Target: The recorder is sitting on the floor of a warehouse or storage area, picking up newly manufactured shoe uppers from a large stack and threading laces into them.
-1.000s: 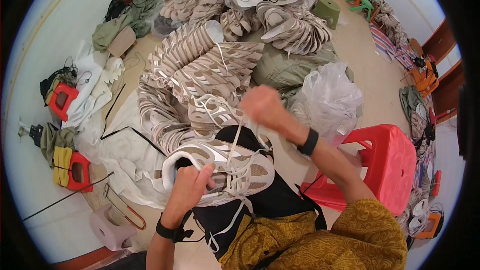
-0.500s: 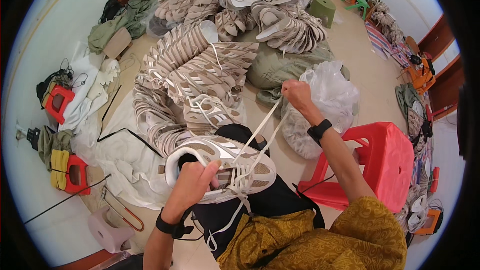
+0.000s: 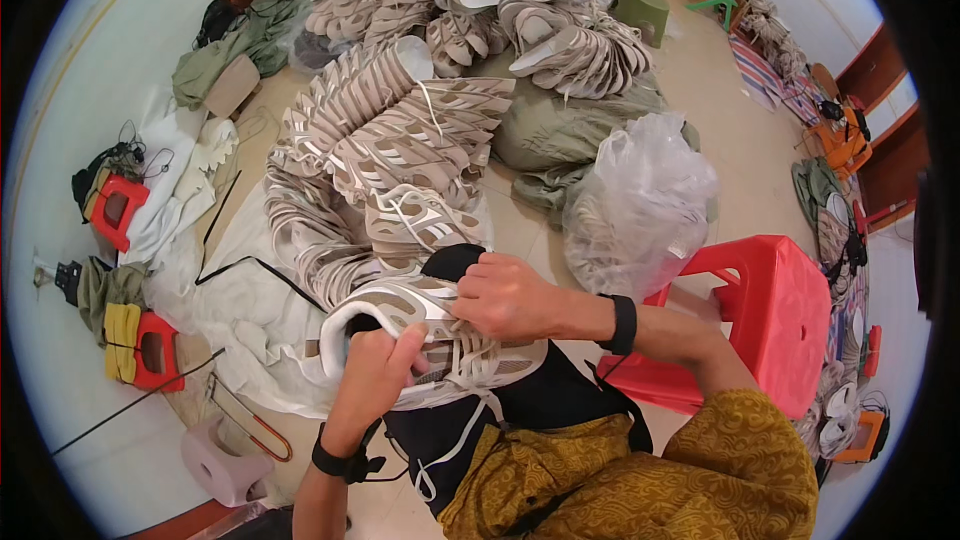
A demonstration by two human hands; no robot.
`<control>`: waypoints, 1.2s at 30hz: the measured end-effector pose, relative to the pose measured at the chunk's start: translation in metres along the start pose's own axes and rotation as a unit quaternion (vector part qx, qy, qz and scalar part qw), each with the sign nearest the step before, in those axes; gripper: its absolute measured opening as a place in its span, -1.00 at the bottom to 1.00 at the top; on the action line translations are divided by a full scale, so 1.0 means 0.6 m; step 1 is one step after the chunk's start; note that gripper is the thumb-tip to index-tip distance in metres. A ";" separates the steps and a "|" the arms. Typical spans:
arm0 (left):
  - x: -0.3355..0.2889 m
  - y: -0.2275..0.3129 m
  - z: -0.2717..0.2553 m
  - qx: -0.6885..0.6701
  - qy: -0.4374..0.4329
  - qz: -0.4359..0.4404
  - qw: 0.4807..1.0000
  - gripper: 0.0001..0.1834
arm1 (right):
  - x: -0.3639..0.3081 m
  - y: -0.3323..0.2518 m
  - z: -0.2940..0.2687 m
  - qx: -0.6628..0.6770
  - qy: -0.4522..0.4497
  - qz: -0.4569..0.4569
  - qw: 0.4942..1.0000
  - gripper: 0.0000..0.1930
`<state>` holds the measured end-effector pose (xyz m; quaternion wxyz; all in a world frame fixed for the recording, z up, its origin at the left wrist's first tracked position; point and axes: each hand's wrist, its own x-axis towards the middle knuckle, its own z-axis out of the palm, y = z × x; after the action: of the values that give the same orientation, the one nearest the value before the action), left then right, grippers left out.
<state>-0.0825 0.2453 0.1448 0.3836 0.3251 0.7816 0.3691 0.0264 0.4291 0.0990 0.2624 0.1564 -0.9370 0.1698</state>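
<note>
A beige, white and tan sneaker upper with a white padded collar lies across my lap on dark cloth. My left hand grips it at the collar opening, thumb pressed along the edge. Over the upper's far eyelet edge, my right hand is closed with curled fingers; what its fingertips hold is hidden. The pale shoelace crosses the eyelets just below that hand. Another lace end hangs looped down over the dark cloth. Both wrists wear black bands.
Rows of matching shoe uppers are piled ahead of me. A clear plastic bag sits to their right. One red stool stands close on my right, and a pale pink stool at lower left. White sheeting covers floor on the left.
My right hand has come down and left from its raised place, where it pulled two lace strands taut, to the upper's eyelets. The taut strands no longer show. My left hand keeps its grip.
</note>
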 end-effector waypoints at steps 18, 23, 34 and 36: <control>0.013 -0.004 -0.015 -0.120 -0.032 -0.044 0.991 -0.32 | -0.002 -0.055 -0.062 0.168 0.011 0.065 0.984 -0.71; 0.019 -0.006 -0.010 -0.160 0.035 -0.075 0.984 -0.31 | 0.007 -0.063 -0.008 0.030 -0.035 0.080 0.996 -0.90; 0.019 -0.017 -0.006 -0.172 0.026 -0.094 0.980 -0.32 | 0.096 0.041 -0.039 -0.132 0.048 -0.024 0.990 -0.94; 0.015 -0.019 -0.010 -0.183 0.036 -0.099 0.978 -0.32 | 0.108 0.059 -0.040 -0.121 0.077 -0.015 0.990 -0.94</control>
<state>-0.0945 0.2448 0.1346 0.4425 0.1571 0.7427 0.4774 -0.0294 0.4573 0.1449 0.3532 0.1244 -0.9251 0.0630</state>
